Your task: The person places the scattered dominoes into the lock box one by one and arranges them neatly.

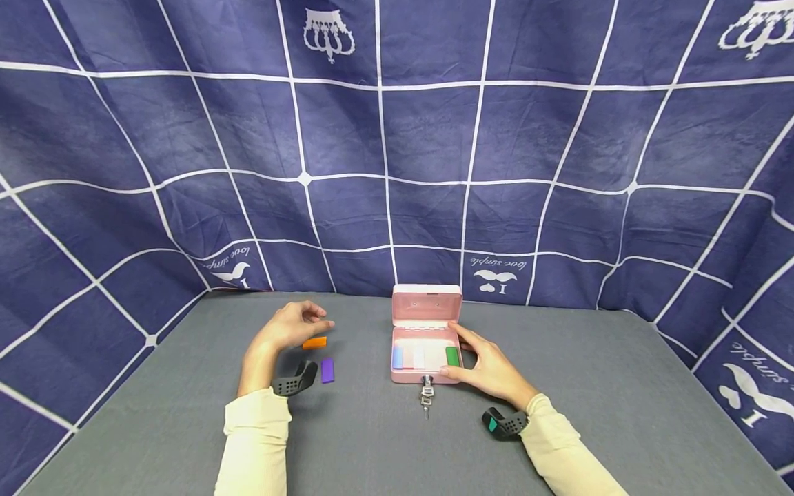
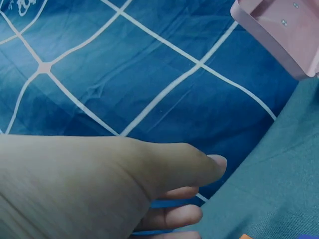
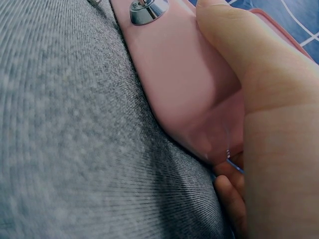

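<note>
A pink cash box (image 1: 409, 377) stands on the grey table with its lid (image 1: 428, 306) raised. My right hand (image 1: 488, 368) grips its right side, thumb at the front rim and fingers along the side toward the hinge. Inside lie a green block (image 1: 452, 356), a light blue block (image 1: 398, 358) and pale pieces beside it. Over at the left, my left hand (image 1: 290, 328) hovers just above an orange block (image 1: 315, 342), fingers loosely bent and holding nothing visible. A purple block (image 1: 327, 370) lies nearer the front, right of the left wrist.
Keys (image 1: 426, 399) hang from the lock on the box's front, also seen as a metal lock (image 3: 148, 12) in the right wrist view. Behind the grey tabletop (image 1: 372, 441) hangs a blue cloth (image 1: 428, 131) with white lines.
</note>
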The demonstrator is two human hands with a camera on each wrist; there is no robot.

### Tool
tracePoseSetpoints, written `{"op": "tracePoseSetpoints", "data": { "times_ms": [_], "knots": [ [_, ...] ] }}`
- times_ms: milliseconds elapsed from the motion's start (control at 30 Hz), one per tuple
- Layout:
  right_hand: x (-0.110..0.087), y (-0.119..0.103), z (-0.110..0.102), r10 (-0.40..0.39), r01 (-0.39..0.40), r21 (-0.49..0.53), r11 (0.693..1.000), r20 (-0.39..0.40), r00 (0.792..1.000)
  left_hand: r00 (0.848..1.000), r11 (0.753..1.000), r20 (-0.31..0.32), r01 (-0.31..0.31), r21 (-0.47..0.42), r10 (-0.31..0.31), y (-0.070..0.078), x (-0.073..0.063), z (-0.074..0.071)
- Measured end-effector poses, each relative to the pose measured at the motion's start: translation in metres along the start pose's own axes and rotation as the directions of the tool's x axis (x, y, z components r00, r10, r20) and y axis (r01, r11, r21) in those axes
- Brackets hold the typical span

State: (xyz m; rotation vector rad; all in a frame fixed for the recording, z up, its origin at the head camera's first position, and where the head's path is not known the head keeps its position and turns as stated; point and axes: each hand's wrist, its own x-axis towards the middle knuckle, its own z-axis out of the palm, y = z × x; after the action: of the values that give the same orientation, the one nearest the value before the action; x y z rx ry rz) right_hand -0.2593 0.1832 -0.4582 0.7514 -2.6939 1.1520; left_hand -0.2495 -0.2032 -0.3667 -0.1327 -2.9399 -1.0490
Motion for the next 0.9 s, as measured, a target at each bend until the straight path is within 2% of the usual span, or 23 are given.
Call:
{"op": "tracePoseSetpoints", "data": {
  "times_ms": [300,567,900],
  "knots": [
    [0.0,-0.001,-0.001,0.009,-0.009,0.007,1.0,0.007,1.0,0.994,0.992,0.018,0.106,0.064,-0.108,-0.009,-0.001,0.001],
    [0.001,-0.001,-0.001,0.005,-0.005,-0.006,1.0,0.001,1.0,0.984,0.982,0.03,0.17,0.082,-0.173,-0.018,0.0,0.006],
    [0.001,0.001,0.0,0.005,-0.005,-0.008,1.0,0.004,1.0,0.97,0.964,0.024,0.239,0.112,-0.243,-0.022,-0.002,0.011]
  ]
}}
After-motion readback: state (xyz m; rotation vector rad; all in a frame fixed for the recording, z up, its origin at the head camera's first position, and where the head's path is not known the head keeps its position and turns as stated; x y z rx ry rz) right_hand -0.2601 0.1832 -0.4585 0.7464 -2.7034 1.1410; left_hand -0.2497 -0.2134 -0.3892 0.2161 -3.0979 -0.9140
